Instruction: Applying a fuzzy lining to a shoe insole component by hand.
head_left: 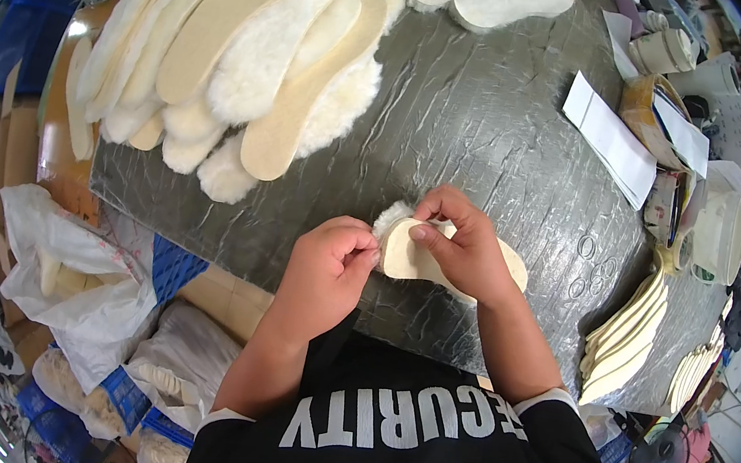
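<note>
A cream insole with white fleece lies at the table's near edge in front of me, one end toward the left and the other toward the right. My right hand grips it from above, thumb on the smooth cream face and fingers curled at the far edge. At its left end, my left hand is closed in a pinch against the rim, where fleece sticks out. Just what the left fingertips pinch is partly hidden. Part of the insole disappears beneath my right hand and wrist.
Fleece insoles are heaped at the far left, with a white pair beyond. White paper slips and tape rolls line the right side. Fanned cream insoles sit near right, by several small rings. Plastic bags stand below left.
</note>
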Action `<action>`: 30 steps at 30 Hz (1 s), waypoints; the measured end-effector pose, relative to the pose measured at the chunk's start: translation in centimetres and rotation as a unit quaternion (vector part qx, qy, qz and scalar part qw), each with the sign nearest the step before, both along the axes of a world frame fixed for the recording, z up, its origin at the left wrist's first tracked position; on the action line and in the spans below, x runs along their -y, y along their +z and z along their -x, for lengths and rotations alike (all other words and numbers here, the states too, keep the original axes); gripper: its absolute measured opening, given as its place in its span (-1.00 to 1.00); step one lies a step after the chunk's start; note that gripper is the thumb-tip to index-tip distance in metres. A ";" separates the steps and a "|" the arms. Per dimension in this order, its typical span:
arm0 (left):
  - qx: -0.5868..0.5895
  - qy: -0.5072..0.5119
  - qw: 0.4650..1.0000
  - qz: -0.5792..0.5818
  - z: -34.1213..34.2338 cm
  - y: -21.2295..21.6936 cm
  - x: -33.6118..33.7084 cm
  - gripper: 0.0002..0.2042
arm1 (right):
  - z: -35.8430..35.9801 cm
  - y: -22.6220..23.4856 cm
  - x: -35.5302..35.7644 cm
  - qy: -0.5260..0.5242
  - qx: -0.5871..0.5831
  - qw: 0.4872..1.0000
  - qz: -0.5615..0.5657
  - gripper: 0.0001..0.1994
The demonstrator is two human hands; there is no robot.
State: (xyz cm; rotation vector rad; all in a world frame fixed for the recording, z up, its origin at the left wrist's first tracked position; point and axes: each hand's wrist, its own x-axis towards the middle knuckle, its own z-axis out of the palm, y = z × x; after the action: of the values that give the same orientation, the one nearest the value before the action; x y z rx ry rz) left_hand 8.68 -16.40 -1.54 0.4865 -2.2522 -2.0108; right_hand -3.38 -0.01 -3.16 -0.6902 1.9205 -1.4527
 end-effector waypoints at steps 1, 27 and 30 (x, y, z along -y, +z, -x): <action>0.004 -0.001 1.000 0.020 0.0 0.2 0.0 -0.93 | 0.0 0.0 0.2 -0.002 -0.001 1.000 -0.001 -0.90; -0.029 0.012 0.982 -0.188 1.0 2.7 -2.3 -0.65 | -0.2 3.0 -0.1 -0.151 0.186 0.955 0.173 -0.89; -0.044 0.057 0.989 -0.133 1.5 3.5 -2.8 -0.82 | -0.7 4.2 -0.4 -0.174 0.185 0.946 0.202 -0.89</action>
State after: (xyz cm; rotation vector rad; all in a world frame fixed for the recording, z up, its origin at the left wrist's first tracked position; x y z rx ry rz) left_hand 7.22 -13.61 1.93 0.5213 -1.8707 -2.2352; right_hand -2.71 0.38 1.02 -0.2202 1.5139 -2.0666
